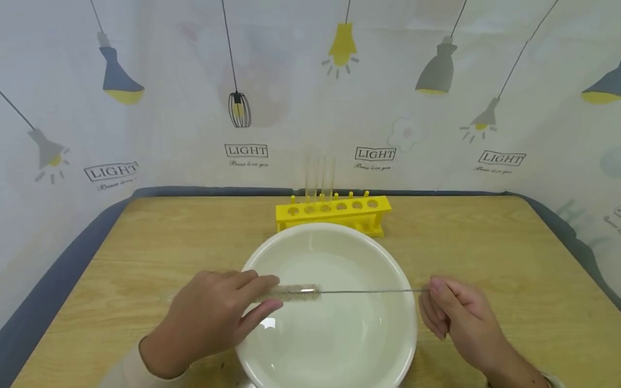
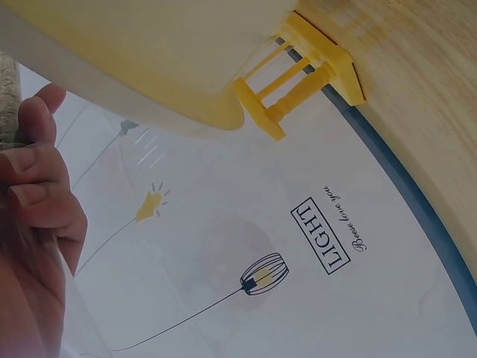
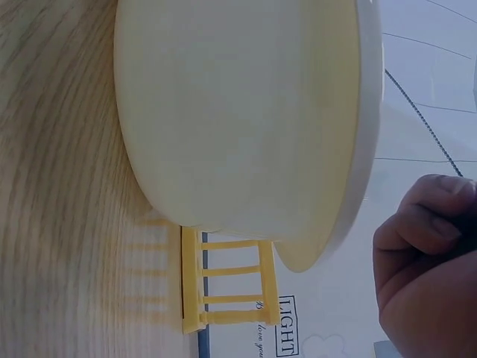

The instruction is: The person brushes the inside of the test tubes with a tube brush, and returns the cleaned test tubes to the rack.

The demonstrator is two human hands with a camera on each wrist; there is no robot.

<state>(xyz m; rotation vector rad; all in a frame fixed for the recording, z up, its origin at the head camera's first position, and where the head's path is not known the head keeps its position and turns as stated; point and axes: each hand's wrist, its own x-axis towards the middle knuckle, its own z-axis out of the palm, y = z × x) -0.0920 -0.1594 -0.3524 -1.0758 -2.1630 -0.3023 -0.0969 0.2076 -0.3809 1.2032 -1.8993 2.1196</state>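
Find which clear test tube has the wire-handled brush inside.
The horizontal clear tube in the left hand, bristles visible inside; the other two tubes stand upright in the yellow plastic rack, brushless.

Basin (image 1: 409,323) cut off by head view's lower edge, rack (image 1: 349,210) partly hidden behind it, tube (image 1: 305,291) partly covered by left hand (image 1: 218,307), brush wire (image 1: 368,291) with end concealed in right hand (image 1: 461,315)

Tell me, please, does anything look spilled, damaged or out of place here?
Nothing stands out. The white basin and yellow rack stand upright; the left hand holds a test tube, the right hand the brush's wire handle.
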